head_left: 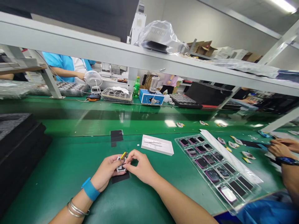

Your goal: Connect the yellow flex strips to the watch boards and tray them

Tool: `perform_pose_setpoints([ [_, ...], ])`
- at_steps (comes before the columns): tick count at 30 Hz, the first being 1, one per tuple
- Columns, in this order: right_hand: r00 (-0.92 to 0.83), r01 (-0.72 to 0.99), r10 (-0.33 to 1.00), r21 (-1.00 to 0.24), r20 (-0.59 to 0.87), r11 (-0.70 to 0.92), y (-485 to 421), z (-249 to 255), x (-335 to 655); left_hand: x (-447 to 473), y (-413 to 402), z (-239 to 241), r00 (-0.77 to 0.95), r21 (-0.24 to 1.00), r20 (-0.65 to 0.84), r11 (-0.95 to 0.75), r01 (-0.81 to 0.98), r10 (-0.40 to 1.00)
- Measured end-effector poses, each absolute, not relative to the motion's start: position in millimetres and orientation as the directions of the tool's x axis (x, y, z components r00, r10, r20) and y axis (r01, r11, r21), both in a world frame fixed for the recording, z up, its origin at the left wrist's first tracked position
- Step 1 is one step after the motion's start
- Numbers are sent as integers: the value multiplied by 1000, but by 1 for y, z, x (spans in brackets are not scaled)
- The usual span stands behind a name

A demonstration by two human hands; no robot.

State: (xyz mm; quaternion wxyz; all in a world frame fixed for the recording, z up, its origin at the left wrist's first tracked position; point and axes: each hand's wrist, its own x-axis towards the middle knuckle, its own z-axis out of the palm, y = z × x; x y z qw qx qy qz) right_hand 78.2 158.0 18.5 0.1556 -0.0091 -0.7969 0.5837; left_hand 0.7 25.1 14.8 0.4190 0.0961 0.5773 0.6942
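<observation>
Nearest the head camera are the person's two bare forearms, the left one with metal bangles and a blue wristband. The left hand grasps a small watch case, a yellow tab sticking up from it, above the green table. The right hand has its thumb and forefinger close together at the case's right edge; whether they pinch a part of it, I cannot tell.

Beyond the hands lie black sheets. A shallow white box is farther right, then a clear plastic tray of dark watch-shaped pieces, with a long white strip along its far side. At the right edge a co-worker's hands are near more small cases. Black foam is stacked at left. Behind stand a fan, a green bottle and a blue machine.
</observation>
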Motion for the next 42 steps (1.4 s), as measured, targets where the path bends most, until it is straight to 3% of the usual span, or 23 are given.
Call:
perform_pose_setpoints([
  [10,-940,-162,192,-864,282,477,156,17,79,1,25,13,-629,881,-349,14,-473,695],
  [19,-847,-252,78,-526,525,812,152,10,81,2,24,11,-661,871,-323,-60,-487,677],
  [21,-841,-190,161,-560,517,806,154,10,81,2,24,11,-654,868,-334,-49,-494,679],
  [23,-858,-153,240,-671,454,725,158,12,80,2,24,11,-632,864,-354,-17,-503,690],
  [25,-893,-147,253,-773,371,617,163,14,77,3,25,11,-601,862,-366,16,-506,710],
  [28,-919,-133,238,-817,313,560,167,17,74,2,25,11,-560,852,-380,42,-522,737],
  [35,-891,-136,256,-758,375,637,163,19,77,2,23,14,-514,851,-319,2,-526,796],
  [42,-850,-213,120,-544,513,811,156,14,78,4,27,8,-572,835,-367,-10,-549,734],
])
